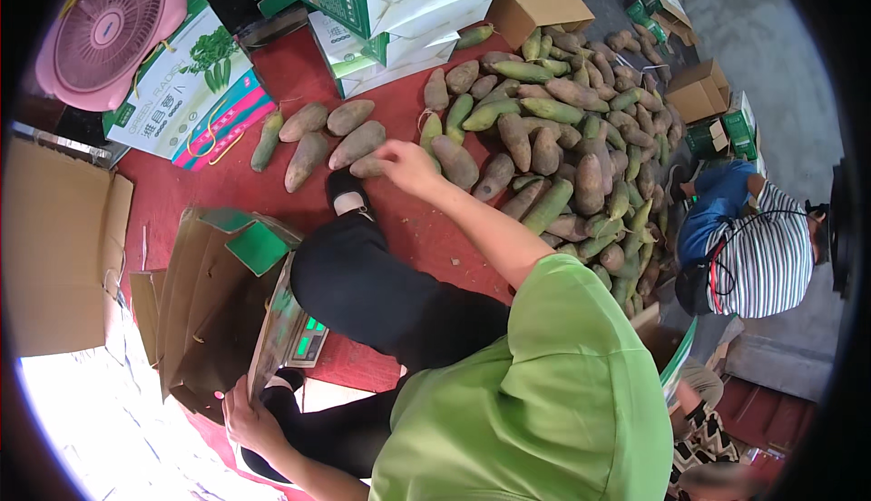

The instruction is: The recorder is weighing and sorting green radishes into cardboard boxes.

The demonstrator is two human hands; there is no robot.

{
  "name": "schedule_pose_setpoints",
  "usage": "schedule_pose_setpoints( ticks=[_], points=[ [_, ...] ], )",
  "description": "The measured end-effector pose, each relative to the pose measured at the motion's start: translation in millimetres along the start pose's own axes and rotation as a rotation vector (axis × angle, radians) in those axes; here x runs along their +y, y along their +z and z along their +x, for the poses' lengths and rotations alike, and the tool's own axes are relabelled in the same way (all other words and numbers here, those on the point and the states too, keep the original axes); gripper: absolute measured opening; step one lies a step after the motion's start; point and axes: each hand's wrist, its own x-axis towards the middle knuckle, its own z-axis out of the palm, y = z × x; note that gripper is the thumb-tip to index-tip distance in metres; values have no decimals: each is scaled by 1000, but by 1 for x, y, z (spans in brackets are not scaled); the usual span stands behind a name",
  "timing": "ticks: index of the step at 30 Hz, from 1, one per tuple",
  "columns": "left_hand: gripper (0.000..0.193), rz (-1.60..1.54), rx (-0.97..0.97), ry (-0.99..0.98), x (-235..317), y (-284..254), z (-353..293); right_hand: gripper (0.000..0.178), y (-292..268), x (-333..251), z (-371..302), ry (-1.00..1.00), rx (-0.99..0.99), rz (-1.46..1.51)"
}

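Note:
My right hand [406, 165] reaches far out over the red floor, its fingers closed on a muddy radish [366, 167] that they partly cover. Beside it lie several soil-coated radishes [358, 144] and one greener radish [267, 141]. At lower left, my left hand [249, 417] grips the near edge of an open cardboard box [207, 297]. The box has a green inner flap, and its inside is in shadow. A digital scale [310, 342] with a lit green display shows between the box and my leg.
A large heap of radishes [590, 142] spreads to the right. White and green cartons [390, 11] are stacked at the back, near a pink fan [113, 29] and a printed carton [195, 83]. A person in a striped shirt [762, 251] is at the far right.

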Motion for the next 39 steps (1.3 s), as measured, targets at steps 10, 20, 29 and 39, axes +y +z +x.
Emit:
schedule_pose_setpoints(
  ticks=[10,20,29,39],
  points=[
    [27,-37,33,94,-4,4,3,55,-45,151,-3,416,307,-564],
    [20,-45,5,40,-2,5,2,52,-30,149,37,497,129,-829],
    [20,-60,6,73,-5,5,4,32,-11,160,32,382,141,-881],
    [32,-86,25,41,8,-4,13,64,-55,167,-4,99,328,-207]
  ],
)
